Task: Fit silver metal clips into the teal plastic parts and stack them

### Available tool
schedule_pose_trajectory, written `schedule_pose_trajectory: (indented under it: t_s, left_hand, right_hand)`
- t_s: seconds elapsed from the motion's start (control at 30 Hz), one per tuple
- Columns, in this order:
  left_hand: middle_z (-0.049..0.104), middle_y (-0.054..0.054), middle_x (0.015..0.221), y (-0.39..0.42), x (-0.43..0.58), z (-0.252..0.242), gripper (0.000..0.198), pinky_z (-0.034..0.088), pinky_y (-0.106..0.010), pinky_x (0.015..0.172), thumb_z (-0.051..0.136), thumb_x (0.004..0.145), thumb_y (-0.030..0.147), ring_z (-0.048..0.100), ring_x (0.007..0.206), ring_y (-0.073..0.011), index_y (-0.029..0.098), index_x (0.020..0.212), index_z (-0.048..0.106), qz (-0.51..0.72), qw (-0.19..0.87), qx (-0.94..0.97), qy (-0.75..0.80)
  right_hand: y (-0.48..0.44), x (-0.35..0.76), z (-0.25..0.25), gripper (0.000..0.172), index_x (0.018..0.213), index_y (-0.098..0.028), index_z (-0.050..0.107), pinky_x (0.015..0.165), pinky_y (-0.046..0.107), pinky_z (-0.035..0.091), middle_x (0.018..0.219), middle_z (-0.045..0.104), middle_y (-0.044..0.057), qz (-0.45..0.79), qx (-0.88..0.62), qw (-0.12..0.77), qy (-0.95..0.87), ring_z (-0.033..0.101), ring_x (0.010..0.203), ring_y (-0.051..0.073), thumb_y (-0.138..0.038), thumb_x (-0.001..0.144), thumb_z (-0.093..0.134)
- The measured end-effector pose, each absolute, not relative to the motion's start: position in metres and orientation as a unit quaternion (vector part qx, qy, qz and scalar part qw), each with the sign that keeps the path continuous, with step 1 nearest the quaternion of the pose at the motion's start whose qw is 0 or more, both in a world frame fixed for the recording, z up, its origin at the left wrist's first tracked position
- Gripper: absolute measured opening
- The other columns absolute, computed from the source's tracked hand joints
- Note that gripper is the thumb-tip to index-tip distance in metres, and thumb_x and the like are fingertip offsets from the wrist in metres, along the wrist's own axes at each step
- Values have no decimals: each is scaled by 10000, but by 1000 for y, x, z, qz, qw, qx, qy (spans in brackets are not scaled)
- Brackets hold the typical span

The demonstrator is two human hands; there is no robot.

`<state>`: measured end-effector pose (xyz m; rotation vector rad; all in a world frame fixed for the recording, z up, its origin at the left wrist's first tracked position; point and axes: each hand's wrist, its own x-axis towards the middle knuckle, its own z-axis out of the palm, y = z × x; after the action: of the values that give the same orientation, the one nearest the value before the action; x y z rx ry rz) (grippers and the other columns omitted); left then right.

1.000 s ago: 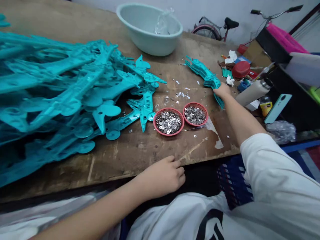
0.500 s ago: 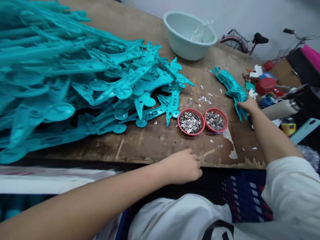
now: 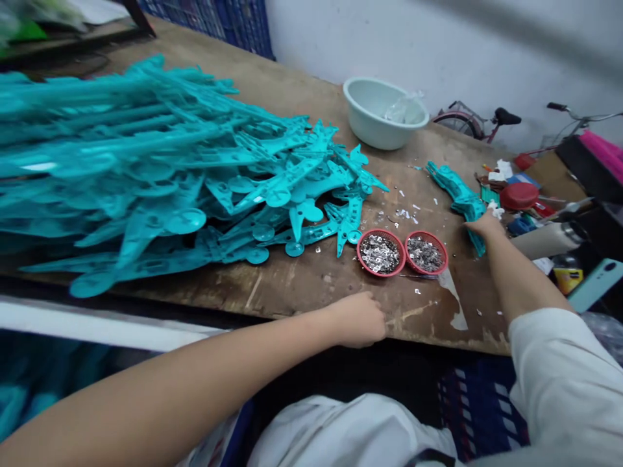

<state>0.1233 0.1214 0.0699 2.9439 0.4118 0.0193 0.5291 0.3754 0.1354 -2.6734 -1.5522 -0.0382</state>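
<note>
My right hand (image 3: pixel 487 228) is closed around the near end of a long turquoise plastic part (image 3: pixel 455 185), which lies on the wooden table (image 3: pixel 292 279) at the right; it may be more than one piece pressed together. By the table's front edge my left hand (image 3: pixel 361 319) is curled, its fingertips turned down and hidden. Just beyond it sit two red plastic baskets, one (image 3: pixel 381 253) full of small shiny metal clips and the other (image 3: pixel 426 253) full of small silvery metal pieces. A big heap of similar turquoise parts (image 3: pixel 195 162) covers the left of the table.
A pale green basin (image 3: pixel 377 117) holding a clear plastic bag stands at the back. Loose metal bits lie around the baskets. On the right are a red lidded container (image 3: pixel 518 196), a pale bottle (image 3: pixel 548 241) and a phone (image 3: pixel 594 285). A bicycle (image 3: pixel 479 123) leans beyond the table.
The view has tilted up and swung a little left, showing more of the wall and the heap. My right hand stays on the turquoise part, and my left hand remains curled by the edge.
</note>
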Motion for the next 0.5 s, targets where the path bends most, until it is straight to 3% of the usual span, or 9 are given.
schedule_pose_trajectory:
  t_s: [0.1,0.17,0.23,0.27,0.3,0.37,0.43,0.5]
  left_hand:
    - [951,-82,969,126,127,69,112,520,-430,760,957,1110,234,891,905,-268,223,999,956,5,85,986,141]
    - [953,-86,977,129,128,68,126,526,-423,752,937,1128,258,898,909,-272,225,1008,957,8,84,987,138]
    - [960,-93,1000,132,129,67,103,534,-420,746,919,1139,256,908,921,-280,220,1055,966,12,79,988,134]
    - [963,-95,1013,134,128,67,90,539,-418,742,915,1140,255,911,926,-282,220,1078,969,14,75,988,131]
    - [965,-95,1022,135,128,67,79,542,-416,738,919,1137,258,912,928,-282,223,1088,971,17,71,989,127]
    - [967,-90,1026,137,127,67,65,545,-409,726,938,1125,266,906,917,-279,232,1080,971,23,61,991,116]
    - [961,-93,998,138,125,67,73,541,-401,713,949,1117,265,897,895,-277,230,1057,971,32,50,992,111]
    - [949,-102,959,140,124,68,92,539,-393,713,948,1120,253,885,867,-274,218,1038,971,41,39,992,111]
  right_hand:
    - [383,495,146,1107,2039,-49,355,1520,686,460,1971,491,479,-44,-839,71,-538,538,1878,559,-385,1126,882]
    - [386,451,151,953,1988,-49,444,1509,631,495,1914,619,387,-10,-760,143,-633,634,1801,480,-361,1148,770]
    - [383,392,154,923,2006,-114,438,1356,612,647,1733,796,298,112,-644,194,-731,840,1491,423,-413,1173,700]
    - [379,358,154,922,2043,-191,398,1291,619,689,1672,844,242,176,-571,199,-777,871,1387,407,-485,1209,657]
    - [375,323,153,932,2068,-277,381,1306,637,679,1668,861,188,213,-492,177,-825,859,1401,409,-579,1231,654]
    - [366,253,150,896,2013,-353,527,1447,736,542,1700,859,143,179,-385,127,-896,742,1606,484,-733,1219,692]
    - [361,191,144,854,1964,-374,611,1501,827,414,1855,774,117,163,-372,104,-908,583,1774,552,-819,1235,631]
    - [363,147,137,891,1928,-336,647,1538,753,386,1942,711,77,240,-396,127,-877,525,1825,514,-876,1220,638]
